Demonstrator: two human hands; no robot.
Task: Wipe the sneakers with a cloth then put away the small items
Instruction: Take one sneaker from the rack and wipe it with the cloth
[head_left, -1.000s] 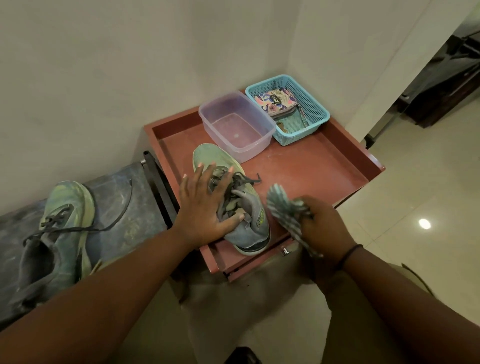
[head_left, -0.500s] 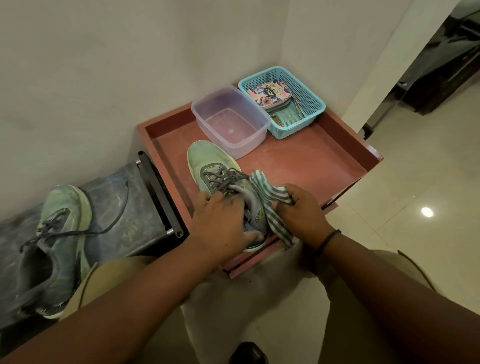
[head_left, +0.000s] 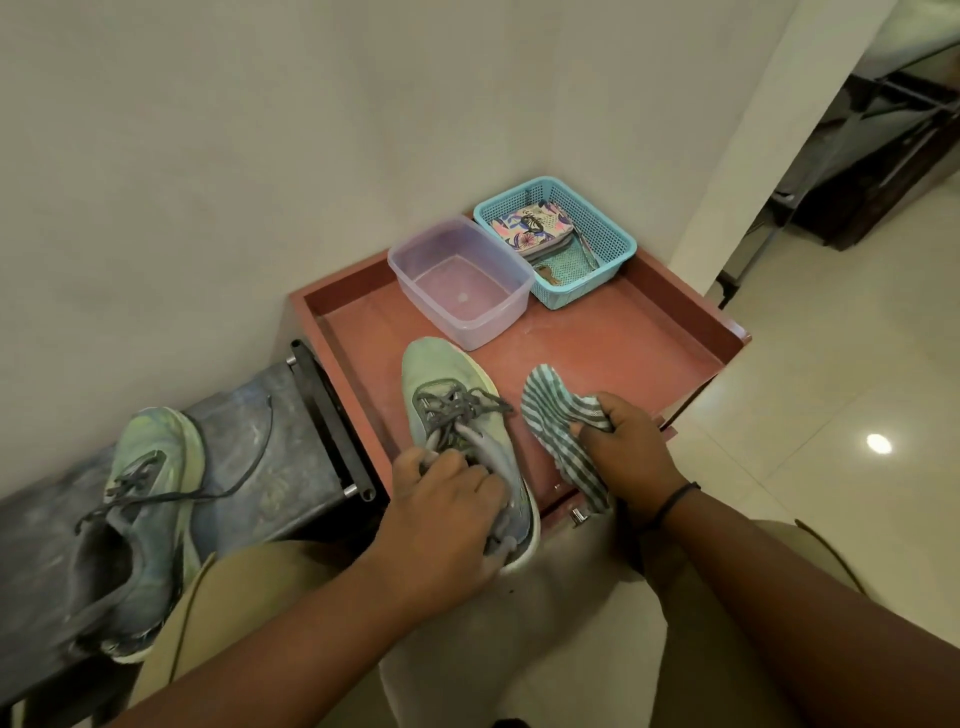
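Sneaker held on the red tray, cloth ready beside it.

The red tray carries the green sneaker, whose heel sticks out past the near edge. The left hand curls its fingers round the heel and collar, and the right hand pinches the striped cloth just beside the shoe. A hard wipe could, I think, drag the sneaker off the edge. The second sneaker waits on the dark bench. The clear container and blue basket with small items stand behind, near the toe.
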